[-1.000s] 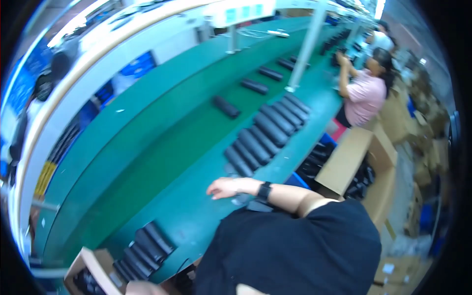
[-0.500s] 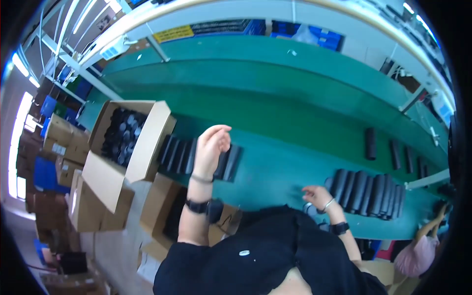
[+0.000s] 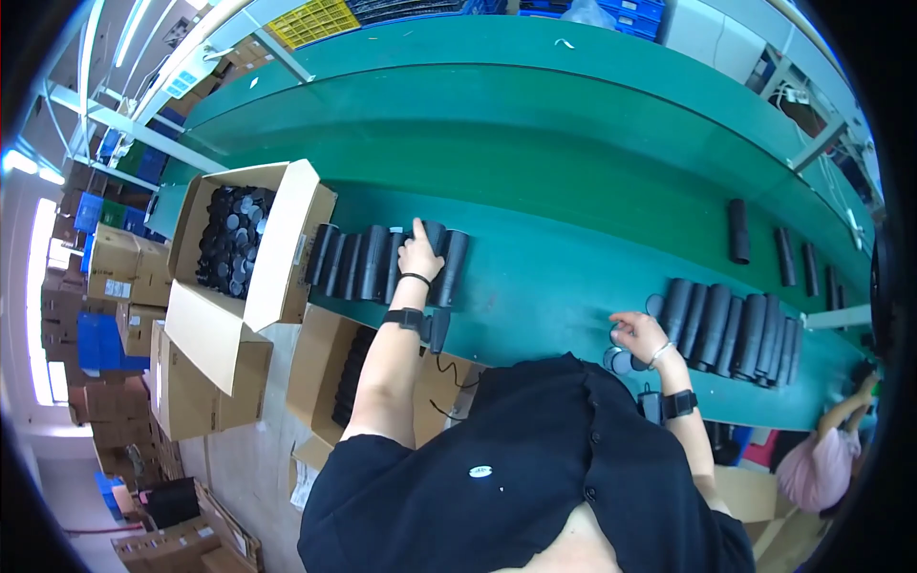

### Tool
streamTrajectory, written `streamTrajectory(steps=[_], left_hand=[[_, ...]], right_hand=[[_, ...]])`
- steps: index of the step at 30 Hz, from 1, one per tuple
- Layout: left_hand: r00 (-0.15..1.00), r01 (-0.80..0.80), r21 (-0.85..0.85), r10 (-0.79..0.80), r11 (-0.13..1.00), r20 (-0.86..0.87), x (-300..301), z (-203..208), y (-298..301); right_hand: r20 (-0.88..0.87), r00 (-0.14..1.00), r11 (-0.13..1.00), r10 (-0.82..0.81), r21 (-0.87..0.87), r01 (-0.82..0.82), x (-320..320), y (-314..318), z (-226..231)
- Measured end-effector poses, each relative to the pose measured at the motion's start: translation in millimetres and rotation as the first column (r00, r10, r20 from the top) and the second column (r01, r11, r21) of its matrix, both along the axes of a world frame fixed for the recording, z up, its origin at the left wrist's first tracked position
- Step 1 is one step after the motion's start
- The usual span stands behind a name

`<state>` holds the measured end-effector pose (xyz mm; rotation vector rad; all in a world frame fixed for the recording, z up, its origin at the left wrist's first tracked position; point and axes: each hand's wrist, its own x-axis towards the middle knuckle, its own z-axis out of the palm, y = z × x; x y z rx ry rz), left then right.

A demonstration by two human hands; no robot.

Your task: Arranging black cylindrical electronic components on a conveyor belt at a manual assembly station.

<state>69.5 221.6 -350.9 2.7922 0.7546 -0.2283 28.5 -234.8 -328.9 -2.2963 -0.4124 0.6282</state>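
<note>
My left hand (image 3: 418, 258) lies over a row of black tubes (image 3: 371, 263) on the green bench. Its index finger stretches along one black tube (image 3: 435, 236) and its thumb is on the other side, so the hand appears to grip it. My right hand (image 3: 642, 339) is bent, with thumb and fingertips close together above the bench. What may be between those fingertips is too small to make out. Just below it are some small round discs (image 3: 619, 361). Close by on its right lies a second row of black tubes (image 3: 731, 329).
An open carton (image 3: 304, 224) of dark round caps stands at the left end of the bench (image 3: 535, 277). Below it another open carton (image 3: 315, 368) holds black pieces. Several single tubes (image 3: 738, 232) lie at the far right, near another person (image 3: 815, 468).
My left hand has come down from above the left row onto one of its tubes. My right hand's fingers have drawn closer together. The whole view has shifted slightly.
</note>
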Motion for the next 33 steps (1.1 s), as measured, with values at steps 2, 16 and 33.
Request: streamTrajectory(steps=[2,16,33], left_hand=[[0.981,0.082,-0.355,-0.013,0.931,0.194,-1.9,20.1,2.5],[0.964,0.262,-0.965,0.049,-0.017,0.261,-18.4,-15.7,-145.3],[0.971,0.237,-0.971,0.002,-0.035,0.237,-20.5,-18.6,-159.9]], right_hand=[[0.008,0.999,0.998,-0.045,-0.033,0.046,-1.3,-15.4,-7.1],[0.363,0.874,0.927,-0.322,-0.064,0.369,73.3,-66.6,-41.2],[0.295,0.947,0.887,0.127,-0.461,0.025,64.4,-61.4,-69.2]])
